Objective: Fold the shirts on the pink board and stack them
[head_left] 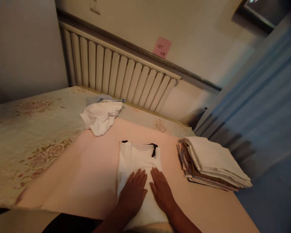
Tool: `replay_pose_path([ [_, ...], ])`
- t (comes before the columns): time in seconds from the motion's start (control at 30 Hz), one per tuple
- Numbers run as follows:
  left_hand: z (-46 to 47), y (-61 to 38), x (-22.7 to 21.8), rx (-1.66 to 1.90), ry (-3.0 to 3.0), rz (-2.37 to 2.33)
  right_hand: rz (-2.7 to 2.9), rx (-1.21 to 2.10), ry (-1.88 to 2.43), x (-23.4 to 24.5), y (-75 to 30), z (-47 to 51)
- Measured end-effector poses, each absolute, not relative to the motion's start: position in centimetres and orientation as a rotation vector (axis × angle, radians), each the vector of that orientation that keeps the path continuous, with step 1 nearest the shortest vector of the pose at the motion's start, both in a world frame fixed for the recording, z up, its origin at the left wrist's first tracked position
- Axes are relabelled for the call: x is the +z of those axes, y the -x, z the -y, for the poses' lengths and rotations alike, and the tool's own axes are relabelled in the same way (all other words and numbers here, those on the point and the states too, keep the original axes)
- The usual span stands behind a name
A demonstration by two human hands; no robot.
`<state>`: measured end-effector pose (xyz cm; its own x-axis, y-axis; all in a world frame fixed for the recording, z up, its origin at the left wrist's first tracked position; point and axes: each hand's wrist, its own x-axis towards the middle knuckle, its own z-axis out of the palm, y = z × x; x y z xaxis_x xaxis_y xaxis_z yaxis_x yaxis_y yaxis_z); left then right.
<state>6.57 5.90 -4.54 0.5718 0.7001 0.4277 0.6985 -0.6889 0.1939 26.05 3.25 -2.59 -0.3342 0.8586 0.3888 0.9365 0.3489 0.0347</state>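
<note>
Pale ribbed metal radiator [118,68] on the wall, well beyond both hands; dark-framed picture [251,13] far beyond and right of them, cut off by the top edge. Writing on the pink paper note [162,47] above the radiator hard to read. Smooth pink cloth sheet [92,171] under the work, over a pale floral-patterned cover [38,129] showing left of the left hand.

White fabric garment with black edging [135,155] directly beneath both hands, flat on the pink sheet. Its middle is hidden by hands and wrists. Black-edged end points away from the fingertips, towards the radiator; long axis runs from the person outward, roughly as the fingers point.

Left hand [134,191] and right hand [162,189]: palms down, fingers extended, pressed flat on the garment, grasping nothing.

Right of the right hand, stack of folded white, brown and patterned cloth [215,161]; lower layers hard to separate. Beyond and left of the left hand, crumpled white cloth [99,118], partly covering a blue-grey cloth [104,97].
</note>
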Motion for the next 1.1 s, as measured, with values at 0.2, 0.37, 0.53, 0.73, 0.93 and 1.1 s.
replay_pose_path([
  [0.2, -5.9, -6.5, -4.2, 0.697, -2.758, -1.229, 2.356, -0.33, 1.542, -0.6, -24.2, -2.0],
  [0.37, -6.1, -6.5, -4.8, 0.72, -2.763, -1.203, 2.456, -0.26, 1.465, -0.6, -23.8, -2.1],
  [0.53, -6.0, -5.8, -4.8, 0.804, -2.782, -1.211, 2.428, -0.313, 1.519, -1.8, -25.9, -3.1],
  [0.73, -5.2, -4.1, -4.1, 0.704, -2.77, -1.316, 2.363, -0.301, 1.493, -2.7, -26.6, -3.0],
  [0.93, -4.6, -3.1, -3.9, 0.642, -2.782, -1.368, 2.318, -0.279, 1.463, -1.1, -25.3, -1.1],
  [1.1, -4.2, -3.0, -3.5, 0.664, -2.834, -1.367, 2.487, -0.129, 1.297, -1.2, -22.5, 1.6],
])
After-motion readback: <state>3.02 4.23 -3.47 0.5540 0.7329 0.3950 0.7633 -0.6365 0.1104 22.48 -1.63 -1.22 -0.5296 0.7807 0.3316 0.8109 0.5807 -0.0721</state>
